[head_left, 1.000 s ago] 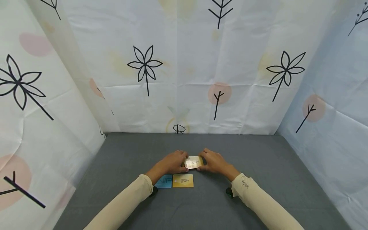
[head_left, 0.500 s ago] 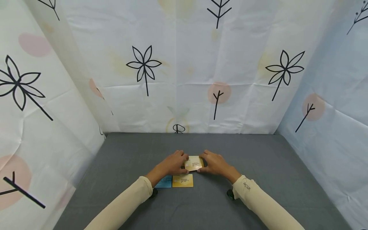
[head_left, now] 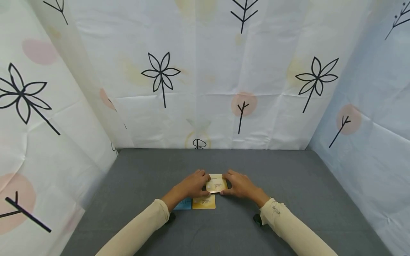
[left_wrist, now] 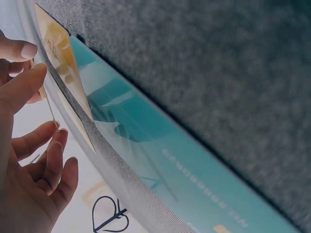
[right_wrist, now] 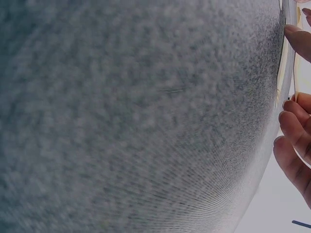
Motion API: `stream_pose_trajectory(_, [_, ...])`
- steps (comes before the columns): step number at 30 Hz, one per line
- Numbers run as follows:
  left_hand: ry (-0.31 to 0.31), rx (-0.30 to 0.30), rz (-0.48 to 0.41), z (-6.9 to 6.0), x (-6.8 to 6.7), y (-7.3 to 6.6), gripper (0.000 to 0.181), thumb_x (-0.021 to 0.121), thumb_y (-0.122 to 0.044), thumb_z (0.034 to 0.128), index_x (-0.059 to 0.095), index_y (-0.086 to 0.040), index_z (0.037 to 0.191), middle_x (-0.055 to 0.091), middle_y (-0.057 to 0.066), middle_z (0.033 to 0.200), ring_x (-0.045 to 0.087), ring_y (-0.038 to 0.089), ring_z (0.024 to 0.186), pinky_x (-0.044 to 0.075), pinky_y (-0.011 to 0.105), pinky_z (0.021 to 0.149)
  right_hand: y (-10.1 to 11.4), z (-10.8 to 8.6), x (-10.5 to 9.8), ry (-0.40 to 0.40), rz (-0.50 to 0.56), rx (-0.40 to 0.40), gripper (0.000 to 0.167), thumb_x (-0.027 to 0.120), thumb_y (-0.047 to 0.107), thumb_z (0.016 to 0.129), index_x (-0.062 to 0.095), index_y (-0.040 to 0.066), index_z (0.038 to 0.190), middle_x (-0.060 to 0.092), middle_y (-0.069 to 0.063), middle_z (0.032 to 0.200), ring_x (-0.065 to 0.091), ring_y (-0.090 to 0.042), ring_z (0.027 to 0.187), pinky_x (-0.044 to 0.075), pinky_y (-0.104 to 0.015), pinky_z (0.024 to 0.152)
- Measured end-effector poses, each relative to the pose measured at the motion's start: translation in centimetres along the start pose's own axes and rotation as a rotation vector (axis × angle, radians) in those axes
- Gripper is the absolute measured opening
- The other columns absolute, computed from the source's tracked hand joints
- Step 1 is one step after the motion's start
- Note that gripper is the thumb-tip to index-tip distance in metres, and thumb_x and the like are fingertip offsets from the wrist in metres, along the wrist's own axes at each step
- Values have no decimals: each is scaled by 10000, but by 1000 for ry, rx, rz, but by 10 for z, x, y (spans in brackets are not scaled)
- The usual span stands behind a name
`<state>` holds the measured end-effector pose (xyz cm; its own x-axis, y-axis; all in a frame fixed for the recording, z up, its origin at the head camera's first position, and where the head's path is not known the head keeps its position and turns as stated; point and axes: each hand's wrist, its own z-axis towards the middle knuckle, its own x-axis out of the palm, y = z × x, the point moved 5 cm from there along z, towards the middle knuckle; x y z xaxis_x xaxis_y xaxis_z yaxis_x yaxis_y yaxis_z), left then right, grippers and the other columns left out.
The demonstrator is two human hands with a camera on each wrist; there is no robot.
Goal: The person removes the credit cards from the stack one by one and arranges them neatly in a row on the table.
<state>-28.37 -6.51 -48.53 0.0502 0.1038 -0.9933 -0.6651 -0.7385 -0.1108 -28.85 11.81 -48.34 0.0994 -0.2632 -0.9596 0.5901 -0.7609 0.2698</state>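
Between the two hands a pale yellow card point(head_left: 216, 185) is held by its side edges, tilted up. My left hand point(head_left: 193, 184) pinches its left edge between thumb and fingers; my right hand point(head_left: 241, 185) pinches the right edge. Just below, a yellow card point(head_left: 204, 202) lies flat, its top edge partly covered by the held card. To its left lies a blue card point(head_left: 183, 204), partly hidden by the left wrist. The left wrist view shows the blue card point(left_wrist: 160, 141) close up beside the yellow card point(left_wrist: 62, 58). In the right wrist view the right fingers point(right_wrist: 294, 131) are at the image edge.
The grey cloth-covered table point(head_left: 275, 163) extends around the hands. White fabric walls with printed plants point(head_left: 256, 71) stand behind it and at both sides. A dark object point(head_left: 257, 219) shows under the right cuff, and another point(head_left: 171, 217) under the left.
The held card has moved slightly toward the near side, tilting so that more of its face shows, and now overlaps the lower yellow card's top edge. Both hands have moved with it.
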Motion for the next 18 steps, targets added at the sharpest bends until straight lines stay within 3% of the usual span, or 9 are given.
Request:
stream_pose_trajectory(6, [13,-7,-40,-2,4,-1,507,730,-457,909,602,-135,1280,543,14,1111,418,106,875,415,269,732,0,-3,0,6,-4,8,606,800,487,826,671,93,1268,610,-14,1031,487,-71,743,393,-268,615])
stream_pose_trajectory(12, [20,-10,-50,-3,3,-4,531,715,-458,921,591,-126,1316,554,27,1162,451,118,915,436,288,772,1,-6,-2,-9,-4,6,574,804,488,820,687,105,1231,629,-7,1070,587,-112,842,479,-329,686])
stream_pose_trajectory(18, [16,-5,-37,-4,1,-8,544,707,-470,923,585,-130,1330,560,30,1173,464,121,919,443,297,787,1,-10,-3,-10,1,14,565,804,487,821,693,114,1231,631,-1,1073,592,-113,853,471,-318,679])
